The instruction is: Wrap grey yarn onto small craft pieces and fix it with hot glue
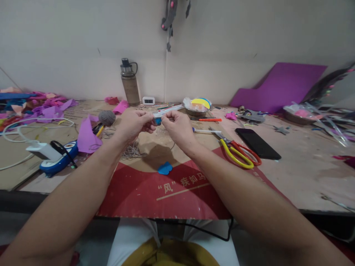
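Note:
A small blue felt piece (pixel 158 121) is pinched between my two hands above the cardboard. My left hand (pixel 137 123) grips its left side with the fingertips, and my right hand (pixel 177 127) grips the right side. The fingers cover much of the piece, so its full shape is hidden. Below them, a blue felt cut-out (pixel 165 168) with rounded lobes lies on the red printed cardboard (pixel 133 192). Loose grey yarn (pixel 131 150) is heaped under my left hand. A grey yarn ball (pixel 107 118) sits just left of that hand.
Scissors with red and yellow handles (pixel 240 153) lie beside a black phone (pixel 257 143) on the right. A blue power strip (pixel 59 162) with a white charger is at left, near felt scraps (pixel 41 111). A bottle (pixel 130 85) stands at the back, left of a bowl (pixel 196 111).

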